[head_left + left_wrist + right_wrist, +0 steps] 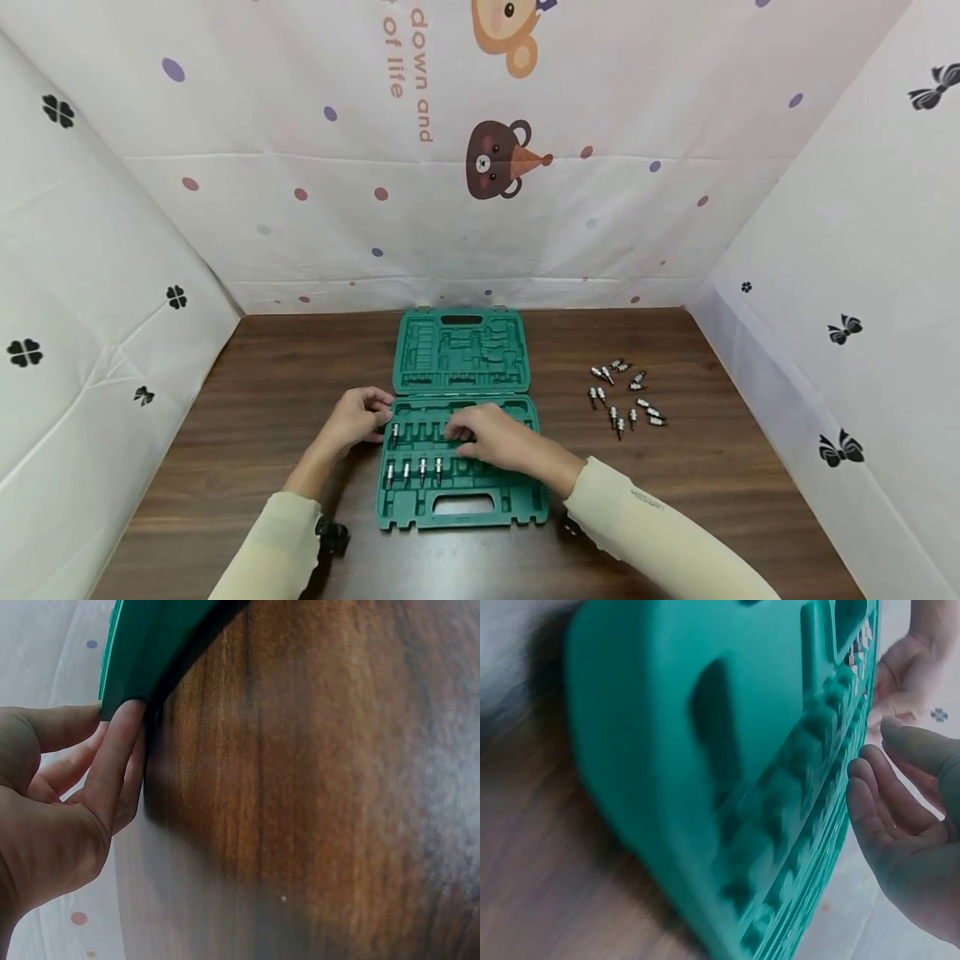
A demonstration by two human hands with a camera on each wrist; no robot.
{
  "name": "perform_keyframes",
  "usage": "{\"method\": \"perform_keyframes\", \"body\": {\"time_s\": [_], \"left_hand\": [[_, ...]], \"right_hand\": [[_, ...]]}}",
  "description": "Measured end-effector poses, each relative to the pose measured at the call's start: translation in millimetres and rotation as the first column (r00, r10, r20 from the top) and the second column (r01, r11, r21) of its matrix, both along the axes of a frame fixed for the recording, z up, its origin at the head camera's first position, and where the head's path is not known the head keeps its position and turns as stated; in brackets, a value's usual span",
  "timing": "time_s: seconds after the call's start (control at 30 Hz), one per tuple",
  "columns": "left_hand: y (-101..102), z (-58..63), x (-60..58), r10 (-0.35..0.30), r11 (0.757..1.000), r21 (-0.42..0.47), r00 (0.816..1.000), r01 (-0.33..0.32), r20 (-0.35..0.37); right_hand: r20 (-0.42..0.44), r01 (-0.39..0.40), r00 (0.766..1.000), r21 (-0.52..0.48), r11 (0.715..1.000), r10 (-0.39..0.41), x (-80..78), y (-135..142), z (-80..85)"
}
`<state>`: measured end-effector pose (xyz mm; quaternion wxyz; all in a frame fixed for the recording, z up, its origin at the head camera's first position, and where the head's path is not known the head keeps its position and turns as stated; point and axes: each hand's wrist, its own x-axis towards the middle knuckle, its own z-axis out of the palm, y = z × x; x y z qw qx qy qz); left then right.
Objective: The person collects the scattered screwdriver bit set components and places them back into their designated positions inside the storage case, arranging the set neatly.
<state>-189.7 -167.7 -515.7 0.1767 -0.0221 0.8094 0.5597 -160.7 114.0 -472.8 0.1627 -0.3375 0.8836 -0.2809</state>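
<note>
A green plastic tool case (405, 505) lies unfolded on the table, its lid (462, 388) laid back away from me. Several silver-and-black bit sockets sit in its slots: one bit socket (395, 432) in the upper row at the left, others such as this bit socket (438, 472) along the lower row. My left hand (356, 418) pinches the case's left edge, thumb on the rim and fingers against the side wall (154, 652). Over the middle slots, my right hand (493, 438) hovers with fingers loosely bent; nothing shows between thumb and fingertips (859, 766).
Right of the case, several loose bit sockets (620, 427) are scattered on the brown wooden table (300, 358). White printed cloth walls (450, 217) stand behind the table and on both sides. A black wrist camera (332, 538) sits by the left sleeve.
</note>
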Motion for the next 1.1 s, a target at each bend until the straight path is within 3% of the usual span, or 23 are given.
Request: {"method": "perform_keyframes", "body": {"time_s": [0.33, 0.67, 0.87, 1.1], "left_hand": [[1, 0.0, 0.4, 0.002, 1.0, 0.004, 1.0, -0.002, 0.001], [1, -2.6, -1.5, 0.004, 1.0, 0.0, 1.0, -0.004, -0.01], [1, -1.1, -0.4, 0.005, 1.0, -0.009, 1.0, -0.005, -0.002], [0, -0.8, 0.3, 0.006, 1.0, -0.008, 1.0, -0.006, -0.003]], "right_hand": [[0.023, 0.099, 0.995, -0.096, 0.99, -0.097, 2.5, 44, 0.6], [-0.043, 0.148, 0.986, -0.189, 0.971, -0.158, -0.5, 80, -0.4], [-0.062, 0.215, 0.97, -0.233, 0.949, -0.235, -1.0, 102, -0.1], [-0.072, 0.326, 0.934, -0.234, 0.916, -0.351, -3.0, 125, -3.1]]}}
